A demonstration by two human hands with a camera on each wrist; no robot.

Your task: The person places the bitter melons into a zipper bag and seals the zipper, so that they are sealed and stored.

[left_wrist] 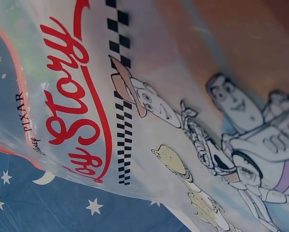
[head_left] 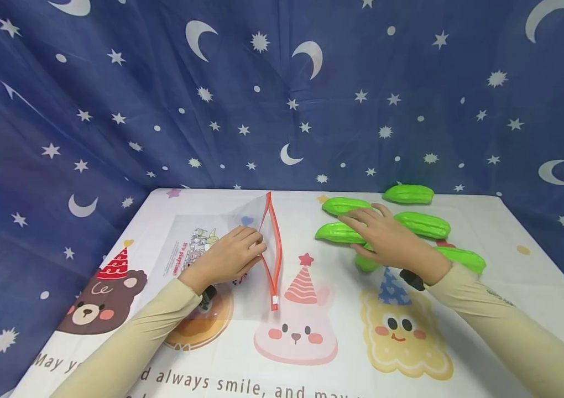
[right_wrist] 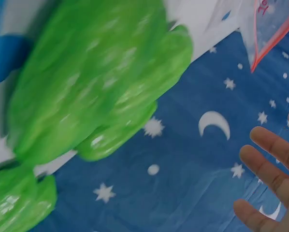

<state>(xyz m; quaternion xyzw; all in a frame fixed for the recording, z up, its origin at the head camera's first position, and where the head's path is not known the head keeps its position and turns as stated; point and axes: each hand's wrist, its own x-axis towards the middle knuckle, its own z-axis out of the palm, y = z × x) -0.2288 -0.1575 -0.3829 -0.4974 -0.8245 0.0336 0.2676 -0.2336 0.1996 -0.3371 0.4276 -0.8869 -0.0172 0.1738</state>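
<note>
On the left of the table (head_left: 461, 309), the left hand (head_left: 229, 255) pinches the near edge of a clear zip bag (head_left: 222, 243) with a red zipper (head_left: 273, 249), its fingers curled on the plastic beside the mouth, which stands lifted and open. The left wrist view shows only the bag's printed cartoon front pressed close to the lens; nothing green shows through it, so the bag looks to hold nothing yet, though that view covers only part of it. To the right, the right hand (head_left: 388, 237) lies with straight, spread fingers over a cluster of green toy cucumbers (head_left: 423, 224), touching the nearest ones but not closed round any; the right wrist view shows the fingers (right_wrist: 275, 154) extended and a blurred cucumber close by. All the cucumbers that can be seen lie on the tablecloth, well apart from the bag, one farther back near the starry blue curtain (head_left: 282, 83). By this look, the bag is opened and held ready, while the filling has not begun.
</note>
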